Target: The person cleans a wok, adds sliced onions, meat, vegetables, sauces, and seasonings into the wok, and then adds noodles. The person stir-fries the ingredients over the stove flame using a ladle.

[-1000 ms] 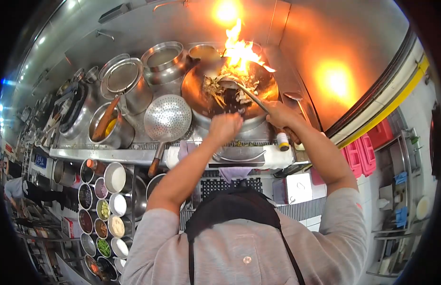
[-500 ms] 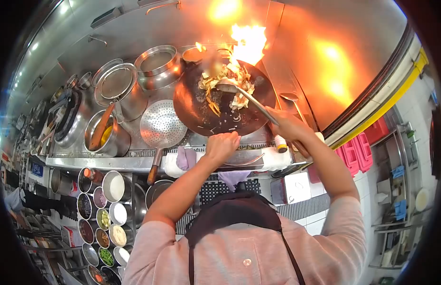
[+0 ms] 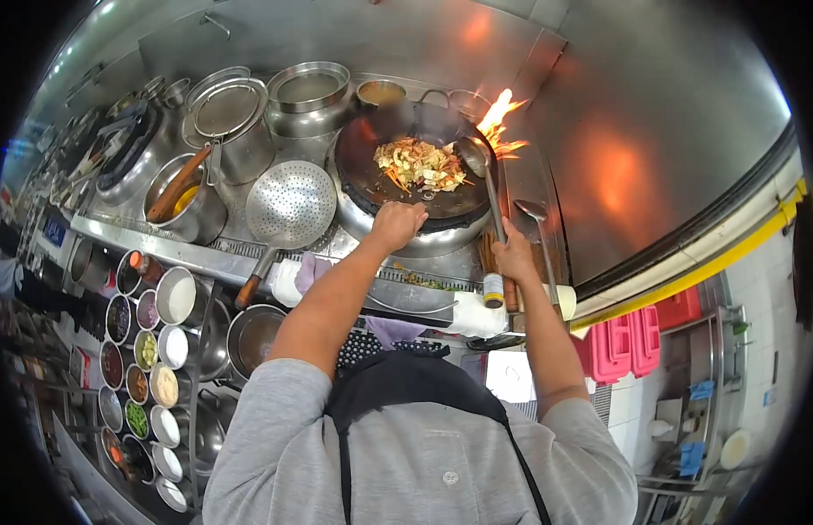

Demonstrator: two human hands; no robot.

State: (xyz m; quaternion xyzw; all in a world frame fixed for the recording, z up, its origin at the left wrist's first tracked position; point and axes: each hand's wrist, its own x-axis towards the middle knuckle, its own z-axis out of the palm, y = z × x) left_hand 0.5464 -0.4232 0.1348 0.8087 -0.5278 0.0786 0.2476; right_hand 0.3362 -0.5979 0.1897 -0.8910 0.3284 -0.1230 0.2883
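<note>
The dark wok [image 3: 358, 166] sits on the burner ring, with chopped cabbage-like pieces and orange strips [image 3: 420, 164] gathered in its middle. My left hand [image 3: 398, 226] is closed at the wok's near rim; the exact part in its grip is hidden by the fingers. In my right hand [image 3: 515, 255] is the long handle of a metal ladle [image 3: 494, 197]. The ladle's bowl is over the right side of the wok, apart from the food. Flames [image 3: 501, 122] rise at the wok's far right edge.
A perforated strainer [image 3: 291, 203] lies left of the wok, near pots [image 3: 196, 210]. Another ladle [image 3: 532, 210] and a yellow-capped container [image 3: 493, 289] are by my right hand. Several ingredient tubs [image 3: 176, 296] stand at lower left. Pink bins [image 3: 609, 348] are on the right.
The large flames have shrunk and the orange glow has faded. The wok has settled lower onto the burner. My right hand has drawn the ladle from the food to the wok's right side.
</note>
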